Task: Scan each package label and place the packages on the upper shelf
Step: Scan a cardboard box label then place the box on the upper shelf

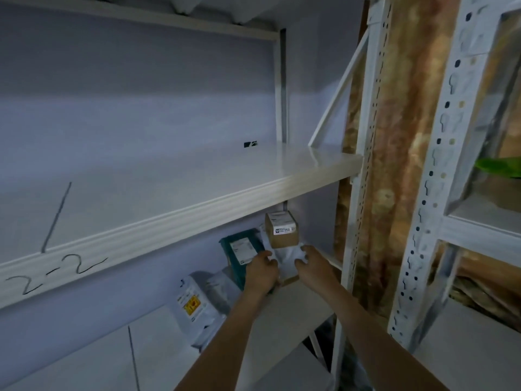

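- Both arms reach under the white upper shelf (180, 193), whose front edge bears the handwritten mark "2-2", to the back right corner of the lower shelf (296, 311).
- The left hand (260, 273) and the right hand (311, 266) grip a soft white plastic mailer bag (286, 258) between them, the fingers of each hand curled round its edges, one hand on each side.
- A small brown cardboard box with a white printed label (282, 230) stands just behind the mailer, touching it or resting on its far end; which of the two cannot be told.
- A dark green parcel with a white label (239, 246) leans just left of the hands.
- A white poly bag with a yellow and red sticker (194, 303) lies nearer on the same lower shelf, beside a grey bag (220, 289).
- White perforated steel uprights (369, 165) stand to the right, with brown patterned wall behind them.
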`<state>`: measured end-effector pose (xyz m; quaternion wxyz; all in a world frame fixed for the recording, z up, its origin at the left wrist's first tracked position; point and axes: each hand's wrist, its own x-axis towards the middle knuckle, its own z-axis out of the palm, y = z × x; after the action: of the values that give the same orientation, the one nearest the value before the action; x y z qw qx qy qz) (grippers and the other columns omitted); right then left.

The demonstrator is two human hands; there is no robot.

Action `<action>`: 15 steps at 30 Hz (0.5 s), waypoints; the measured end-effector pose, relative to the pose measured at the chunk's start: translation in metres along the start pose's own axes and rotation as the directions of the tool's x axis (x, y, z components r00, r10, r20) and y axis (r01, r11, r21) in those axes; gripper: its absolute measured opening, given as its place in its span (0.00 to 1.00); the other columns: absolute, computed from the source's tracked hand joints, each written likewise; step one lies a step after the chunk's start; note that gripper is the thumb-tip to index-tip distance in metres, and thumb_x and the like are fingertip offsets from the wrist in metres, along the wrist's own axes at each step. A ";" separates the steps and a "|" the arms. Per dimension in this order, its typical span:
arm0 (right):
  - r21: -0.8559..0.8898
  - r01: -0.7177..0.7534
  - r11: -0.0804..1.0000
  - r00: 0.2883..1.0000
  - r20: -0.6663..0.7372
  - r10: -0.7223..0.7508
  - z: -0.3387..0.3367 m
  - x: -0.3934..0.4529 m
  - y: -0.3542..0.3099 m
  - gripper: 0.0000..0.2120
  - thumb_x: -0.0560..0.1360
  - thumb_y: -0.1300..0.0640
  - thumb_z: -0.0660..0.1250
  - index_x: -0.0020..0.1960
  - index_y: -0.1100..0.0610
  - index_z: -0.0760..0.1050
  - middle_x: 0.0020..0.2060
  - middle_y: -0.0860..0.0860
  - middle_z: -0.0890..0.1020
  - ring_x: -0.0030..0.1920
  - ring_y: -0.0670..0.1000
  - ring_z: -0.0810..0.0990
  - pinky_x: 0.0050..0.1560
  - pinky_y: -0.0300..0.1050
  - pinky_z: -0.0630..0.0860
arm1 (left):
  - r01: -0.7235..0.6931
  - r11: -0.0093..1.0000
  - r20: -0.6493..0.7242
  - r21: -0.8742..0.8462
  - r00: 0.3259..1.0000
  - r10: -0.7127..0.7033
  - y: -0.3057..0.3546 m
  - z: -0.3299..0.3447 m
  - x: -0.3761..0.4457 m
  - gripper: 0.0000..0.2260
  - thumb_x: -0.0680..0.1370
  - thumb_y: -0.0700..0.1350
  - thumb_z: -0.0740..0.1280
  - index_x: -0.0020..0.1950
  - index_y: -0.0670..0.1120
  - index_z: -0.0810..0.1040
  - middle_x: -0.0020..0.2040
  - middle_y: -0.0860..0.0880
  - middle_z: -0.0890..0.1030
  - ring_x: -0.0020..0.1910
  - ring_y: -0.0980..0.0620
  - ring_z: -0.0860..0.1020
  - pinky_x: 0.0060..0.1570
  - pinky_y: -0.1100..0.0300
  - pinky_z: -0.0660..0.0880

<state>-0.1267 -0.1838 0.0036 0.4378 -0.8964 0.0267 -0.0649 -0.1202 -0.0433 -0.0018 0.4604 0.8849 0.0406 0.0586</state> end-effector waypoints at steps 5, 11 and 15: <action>-0.057 0.065 0.996 0.998 -0.015 -0.066 0.011 0.077 0.005 0.15 0.81 0.59 0.61 0.65 0.63 0.72 0.57 0.59 0.79 0.59 0.59 0.79 0.56 0.47 0.74 | 0.119 0.971 0.035 -0.207 0.993 -0.115 -0.012 0.024 0.066 0.15 0.82 0.43 0.58 0.64 0.40 0.77 0.60 0.39 0.80 0.56 0.42 0.79 0.56 0.54 0.76; 0.057 -0.036 0.998 0.995 -0.087 0.041 0.029 0.161 0.013 0.22 0.81 0.53 0.63 0.70 0.64 0.68 0.62 0.61 0.78 0.55 0.57 0.80 0.44 0.38 0.71 | 0.185 0.860 0.076 -0.475 0.983 -0.170 -0.010 0.042 0.135 0.10 0.82 0.54 0.58 0.56 0.51 0.74 0.52 0.53 0.79 0.50 0.51 0.78 0.55 0.55 0.77; 0.247 -0.199 0.948 0.980 0.028 0.199 0.038 0.195 0.015 0.33 0.82 0.44 0.61 0.80 0.60 0.57 0.75 0.59 0.66 0.70 0.60 0.72 0.60 0.45 0.72 | 0.229 0.782 0.092 -0.580 0.972 -0.216 0.000 0.049 0.173 0.12 0.84 0.50 0.57 0.41 0.55 0.69 0.41 0.55 0.74 0.41 0.57 0.74 0.39 0.72 0.73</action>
<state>0.0719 -0.1839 -0.0127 0.5509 -0.8273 0.1080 -0.0220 0.0575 -0.0609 -0.0185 0.7149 0.6889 0.1199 0.0044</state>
